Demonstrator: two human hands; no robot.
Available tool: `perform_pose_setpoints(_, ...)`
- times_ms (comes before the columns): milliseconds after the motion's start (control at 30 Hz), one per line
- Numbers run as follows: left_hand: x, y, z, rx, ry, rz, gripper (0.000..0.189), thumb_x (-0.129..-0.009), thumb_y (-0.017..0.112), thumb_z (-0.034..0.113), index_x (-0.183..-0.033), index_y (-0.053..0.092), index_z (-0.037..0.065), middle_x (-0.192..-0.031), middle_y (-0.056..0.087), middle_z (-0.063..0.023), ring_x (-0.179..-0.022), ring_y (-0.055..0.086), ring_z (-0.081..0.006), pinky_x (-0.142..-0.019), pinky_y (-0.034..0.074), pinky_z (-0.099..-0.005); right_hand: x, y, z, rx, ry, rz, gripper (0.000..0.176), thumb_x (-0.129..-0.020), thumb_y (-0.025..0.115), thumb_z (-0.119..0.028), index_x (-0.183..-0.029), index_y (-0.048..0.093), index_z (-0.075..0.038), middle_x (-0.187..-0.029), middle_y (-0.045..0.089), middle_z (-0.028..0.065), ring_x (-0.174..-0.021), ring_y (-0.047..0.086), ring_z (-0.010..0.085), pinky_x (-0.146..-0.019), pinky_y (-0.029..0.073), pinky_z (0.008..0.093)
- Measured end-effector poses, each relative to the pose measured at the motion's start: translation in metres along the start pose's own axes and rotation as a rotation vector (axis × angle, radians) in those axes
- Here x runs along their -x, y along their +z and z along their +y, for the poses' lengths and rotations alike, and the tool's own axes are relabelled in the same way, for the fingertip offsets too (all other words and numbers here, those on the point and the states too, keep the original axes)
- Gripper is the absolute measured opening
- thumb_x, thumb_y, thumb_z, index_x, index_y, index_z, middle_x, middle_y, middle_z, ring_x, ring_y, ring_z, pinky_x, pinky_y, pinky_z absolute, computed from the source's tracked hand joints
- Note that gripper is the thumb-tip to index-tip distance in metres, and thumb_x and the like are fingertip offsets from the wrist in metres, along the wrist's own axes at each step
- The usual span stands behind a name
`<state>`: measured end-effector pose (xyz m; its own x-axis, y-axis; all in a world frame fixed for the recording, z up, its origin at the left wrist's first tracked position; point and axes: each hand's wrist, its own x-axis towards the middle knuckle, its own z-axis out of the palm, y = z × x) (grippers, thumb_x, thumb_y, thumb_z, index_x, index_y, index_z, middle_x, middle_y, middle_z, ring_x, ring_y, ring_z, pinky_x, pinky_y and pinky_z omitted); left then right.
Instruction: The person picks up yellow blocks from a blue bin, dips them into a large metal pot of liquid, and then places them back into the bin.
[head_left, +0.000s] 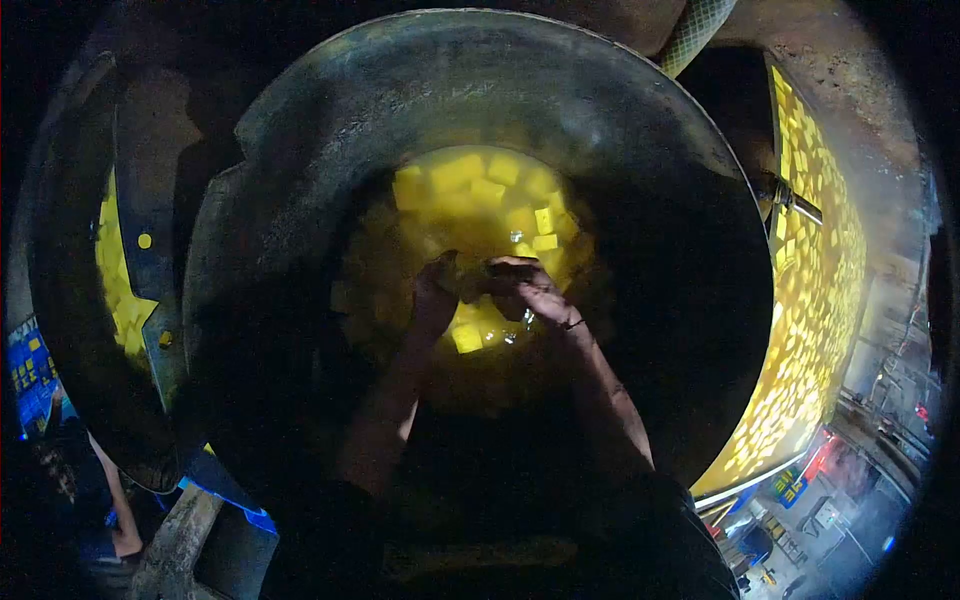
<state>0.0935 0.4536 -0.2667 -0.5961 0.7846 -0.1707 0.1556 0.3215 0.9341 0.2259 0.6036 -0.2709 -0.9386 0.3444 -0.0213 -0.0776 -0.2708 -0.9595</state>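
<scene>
My left hand [436, 291] and my right hand [532, 286] are close together over the middle of a big dark round pan [420, 90]. Both hands have their fingers curled inward, facing each other. Shadow covers the gap between them, so what they hold, if anything, cannot be made out. Murky yellowish liquid [440, 232] lies in the pan below. Several pale yellow blocks [457, 173] sit in it beyond my hands, and a single yellow block [467, 338] shows nearer me, below my left hand. Small bright glints dot the liquid beside my right hand.
To the right, a large vessel [800, 270] holds many yellow pieces, with a metal rod [800, 206] at its rim. Another dark pan [75, 300] stands at left. A ridged hose [697, 35] hangs at the top. Another person's arm [118, 500] shows at lower left.
</scene>
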Motion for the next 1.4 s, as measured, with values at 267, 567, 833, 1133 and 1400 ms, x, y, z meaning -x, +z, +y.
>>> perform_pose_setpoints(267, 0.002, 0.048, -0.022, 0.756, -0.165, 0.029, 0.038, -0.086, 0.040, 0.034, -0.109, 0.054, 0.007, -0.109, 0.055, -0.0124, -0.095, 0.055, -0.0267, -0.083, 0.045, -0.0375, -0.022, 0.051, -0.022, 0.743, 0.139, 0.328, 0.032, -0.073, 0.063, -0.021, -0.099, 0.059, -0.003, -0.095, 0.062, 0.0117, -0.084, 0.060, 0.0251, -0.072, 0.046, 0.0321)
perform_pose_setpoints(567, -0.004, 0.022, 0.020, 1.900, -0.596, -0.013, 0.043, -0.079, 0.046, 0.039, -0.107, 0.054, 0.007, -0.106, 0.058, -0.0147, -0.095, 0.055, -0.0292, -0.086, 0.043, -0.0409, -0.057, -0.013, -0.024, 1.252, 0.736, 0.382, 0.048, -0.080, 0.054, -0.028, -0.122, 0.046, -0.005, -0.116, 0.052, 0.0216, -0.106, 0.051, 0.0352, -0.089, 0.043, 0.0406)
perform_pose_setpoints(833, -0.023, -0.025, 0.060, 1.167, -0.284, 0.197, 0.039, -0.080, 0.048, 0.030, -0.109, 0.052, 0.002, -0.103, 0.057, -0.0131, -0.101, 0.052, -0.0266, -0.089, 0.043, -0.0408, -0.044, -0.084, -0.036, 1.125, 0.512, 0.205, 0.044, -0.078, 0.049, -0.030, -0.115, 0.049, -0.006, -0.106, 0.056, 0.0227, -0.089, 0.058, 0.0353, -0.070, 0.050, 0.0377)
perform_pose_setpoints(1133, -0.048, -0.032, 0.058, 1.670, -0.402, 0.049, 0.047, -0.085, 0.033, 0.032, -0.114, 0.049, -0.001, -0.110, 0.055, -0.0167, -0.102, 0.053, -0.0328, -0.090, 0.042, -0.0451, -0.004, -0.091, 0.043, 1.508, 0.402, 0.111, 0.053, -0.069, 0.065, -0.034, -0.110, 0.053, -0.003, -0.085, 0.059, 0.0110, -0.074, 0.057, 0.0249, -0.058, 0.047, 0.0382)
perform_pose_setpoints(1400, -0.050, -0.120, 0.201, 1.576, -0.194, -0.174, 0.049, -0.077, 0.045, 0.031, -0.116, 0.048, 0.002, -0.116, 0.052, -0.0166, -0.108, 0.048, -0.0341, -0.094, 0.034, -0.0486, -0.011, -0.054, 0.023, 1.281, 0.587, -0.227, 0.037, -0.075, 0.061, -0.019, -0.107, 0.056, -0.001, -0.095, 0.061, 0.0093, -0.085, 0.060, 0.0220, -0.077, 0.049, 0.0341)
